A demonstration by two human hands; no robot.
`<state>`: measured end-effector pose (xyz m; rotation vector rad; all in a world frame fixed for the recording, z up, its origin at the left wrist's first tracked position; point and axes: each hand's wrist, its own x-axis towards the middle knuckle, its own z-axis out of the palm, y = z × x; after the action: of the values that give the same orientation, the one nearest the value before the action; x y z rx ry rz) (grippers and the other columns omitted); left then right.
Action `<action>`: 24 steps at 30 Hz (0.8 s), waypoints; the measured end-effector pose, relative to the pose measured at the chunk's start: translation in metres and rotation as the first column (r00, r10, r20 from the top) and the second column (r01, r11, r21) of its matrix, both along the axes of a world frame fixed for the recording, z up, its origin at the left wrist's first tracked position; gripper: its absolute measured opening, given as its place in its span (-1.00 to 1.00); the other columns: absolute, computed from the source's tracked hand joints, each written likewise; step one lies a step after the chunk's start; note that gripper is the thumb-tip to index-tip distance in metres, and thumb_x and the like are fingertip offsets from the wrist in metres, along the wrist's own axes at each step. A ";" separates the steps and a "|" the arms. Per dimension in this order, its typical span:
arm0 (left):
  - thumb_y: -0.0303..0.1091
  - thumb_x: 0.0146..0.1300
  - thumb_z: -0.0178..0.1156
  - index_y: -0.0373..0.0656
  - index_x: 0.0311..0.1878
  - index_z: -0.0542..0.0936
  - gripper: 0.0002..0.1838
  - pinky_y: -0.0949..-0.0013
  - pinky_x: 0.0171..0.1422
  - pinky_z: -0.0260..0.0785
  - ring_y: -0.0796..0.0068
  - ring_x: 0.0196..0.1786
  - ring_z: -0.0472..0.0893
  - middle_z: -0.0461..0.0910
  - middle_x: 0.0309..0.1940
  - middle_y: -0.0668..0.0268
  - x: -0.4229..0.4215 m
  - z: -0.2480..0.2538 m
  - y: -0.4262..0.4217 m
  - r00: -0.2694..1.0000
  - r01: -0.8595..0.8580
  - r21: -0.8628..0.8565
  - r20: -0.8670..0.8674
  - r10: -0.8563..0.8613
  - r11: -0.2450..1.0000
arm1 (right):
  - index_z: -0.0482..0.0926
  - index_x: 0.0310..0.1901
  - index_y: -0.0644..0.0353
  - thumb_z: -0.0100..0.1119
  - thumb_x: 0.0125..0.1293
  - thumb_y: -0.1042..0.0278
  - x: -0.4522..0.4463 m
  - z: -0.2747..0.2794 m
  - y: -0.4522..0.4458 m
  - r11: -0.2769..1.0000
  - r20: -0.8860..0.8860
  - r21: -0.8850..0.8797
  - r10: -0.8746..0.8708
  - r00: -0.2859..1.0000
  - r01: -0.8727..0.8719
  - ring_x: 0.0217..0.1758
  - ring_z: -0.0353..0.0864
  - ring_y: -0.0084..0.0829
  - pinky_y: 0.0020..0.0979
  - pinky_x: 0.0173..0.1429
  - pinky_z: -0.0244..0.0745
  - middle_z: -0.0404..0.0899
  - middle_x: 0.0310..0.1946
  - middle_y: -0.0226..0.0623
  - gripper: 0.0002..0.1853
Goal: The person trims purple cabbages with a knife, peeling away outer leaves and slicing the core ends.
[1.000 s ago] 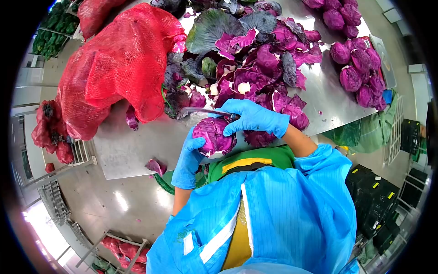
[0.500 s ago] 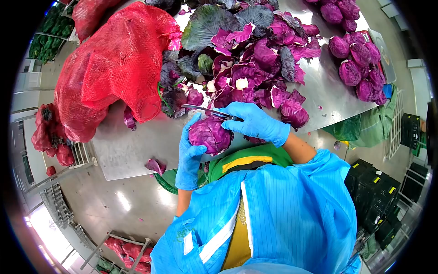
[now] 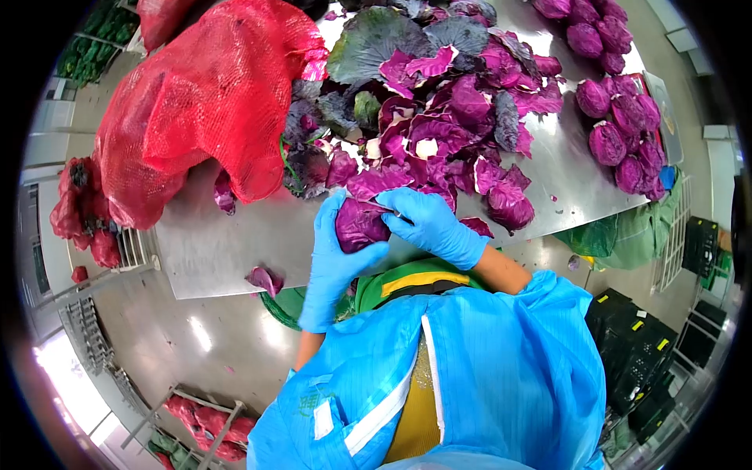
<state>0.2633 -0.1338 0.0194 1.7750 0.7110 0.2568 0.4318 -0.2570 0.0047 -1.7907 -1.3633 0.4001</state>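
A red cabbage head [image 3: 360, 225] is cupped in my blue-gloved left hand [image 3: 333, 252], its thumb along the near side and fingers at the far left. My gloved right hand [image 3: 431, 223] is closed round the knife [image 3: 388, 210] at the cabbage's upper right; most of the blade is hidden. A purple leaf [image 3: 377, 182] lies or hangs just beyond the cabbage, over the edge of the pile of loose leaves [image 3: 446, 125]. Both hands are above the near edge of the metal table [image 3: 211, 262].
Red mesh sacks [image 3: 211, 102] fill the table's left side. Cabbage heads [image 3: 619, 129] are grouped at the right. A loose leaf [image 3: 265, 280] sits on the near left edge. Black crates [image 3: 634, 345] stand on the floor at right.
The cabbage has turned in my left hand and looks smoother. The knife blade, clearly visible before, is now mostly hidden at the cabbage's top. A leaf now shows beyond it.
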 end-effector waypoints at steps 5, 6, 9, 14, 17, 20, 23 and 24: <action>-0.15 -0.26 0.61 -0.22 0.36 0.26 0.07 0.19 0.39 0.26 0.21 0.25 0.41 0.35 0.19 0.12 0.000 -0.013 -0.012 0.988 -0.152 0.075 -0.026 0.154 0.986 | 0.57 -0.11 0.17 0.27 0.11 0.36 -0.007 -0.007 0.001 0.980 0.287 0.181 -0.138 0.948 0.087 -0.50 0.59 -0.32 -0.39 -0.47 0.53 0.57 -0.38 -0.29 -0.72; -0.17 -0.27 0.62 -0.24 0.35 0.27 0.07 0.20 0.39 0.26 0.21 0.25 0.41 0.35 0.19 0.12 -0.002 -0.016 -0.011 0.987 -0.160 0.057 0.012 0.159 0.986 | 0.57 -0.12 0.17 0.27 0.10 0.37 -0.006 -0.008 0.001 0.977 0.288 0.183 -0.157 0.944 0.107 -0.52 0.58 -0.31 -0.38 -0.47 0.52 0.56 -0.39 -0.29 -0.72; -0.16 -0.28 0.64 -0.27 0.33 0.27 0.07 0.23 0.41 0.25 0.25 0.27 0.41 0.35 0.23 0.15 -0.007 -0.006 -0.009 0.982 -0.175 -0.004 0.070 0.175 0.985 | 0.58 -0.15 0.19 0.25 0.08 0.42 0.005 -0.008 0.000 0.977 0.251 0.134 -0.193 0.949 0.163 -0.47 0.59 -0.31 -0.36 -0.48 0.51 0.56 -0.38 -0.27 -0.75; -0.14 -0.30 0.66 -0.27 0.35 0.25 0.12 0.21 0.43 0.23 0.25 0.30 0.39 0.33 0.29 0.11 -0.038 -0.023 0.016 0.979 -0.151 -0.095 0.121 0.162 0.984 | 0.57 0.13 0.06 0.22 0.21 0.47 0.074 0.025 -0.017 0.844 0.264 0.119 -0.534 0.803 0.523 -0.36 0.56 -0.24 -0.28 -0.33 0.49 0.50 -0.27 -0.19 -0.59; -0.13 -0.31 0.66 -0.27 0.37 0.23 0.14 0.18 0.45 0.21 0.23 0.33 0.38 0.31 0.31 0.10 -0.036 -0.031 0.016 0.957 -0.207 -0.130 0.181 0.228 0.970 | 0.52 0.22 0.04 0.26 0.24 0.39 0.060 0.043 -0.019 0.907 0.253 0.092 -0.420 0.872 0.411 -0.30 0.58 -0.26 -0.33 -0.27 0.54 0.56 -0.15 -0.22 -0.52; -0.15 -0.30 0.65 -0.26 0.37 0.22 0.14 0.16 0.47 0.19 0.22 0.35 0.35 0.28 0.34 0.10 -0.018 -0.033 0.009 0.932 -0.196 -0.163 0.276 0.235 0.967 | 0.48 0.27 0.04 0.38 0.17 0.24 0.025 0.039 -0.006 0.992 -0.116 0.113 -0.035 0.993 0.048 -0.11 0.58 -0.37 -0.41 -0.07 0.54 0.57 -0.06 -0.25 -0.41; -0.16 -0.29 0.65 -0.25 0.38 0.21 0.14 0.16 0.48 0.16 0.22 0.38 0.31 0.23 0.38 0.09 0.002 -0.035 0.005 0.922 -0.143 -0.193 0.330 0.202 0.971 | 0.46 0.28 0.10 0.48 0.05 0.13 0.004 0.008 0.010 0.999 -0.407 0.011 0.035 0.913 -0.033 0.05 0.56 -0.35 -0.40 0.13 0.49 0.51 0.07 -0.25 -0.28; -0.16 -0.28 0.65 -0.25 0.39 0.20 0.14 0.16 0.49 0.16 0.23 0.39 0.30 0.21 0.39 0.10 0.003 -0.035 0.005 0.923 -0.124 -0.201 0.336 0.187 0.972 | 0.48 0.26 0.10 0.48 0.05 0.12 0.002 0.002 0.016 0.997 -0.406 0.073 0.059 0.912 -0.032 0.04 0.56 -0.36 -0.40 0.12 0.50 0.51 0.04 -0.23 -0.29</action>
<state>0.2667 -0.1290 -0.0159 1.4531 0.5939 0.5885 0.4335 -0.2415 0.0066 -1.5166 -1.1073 0.7050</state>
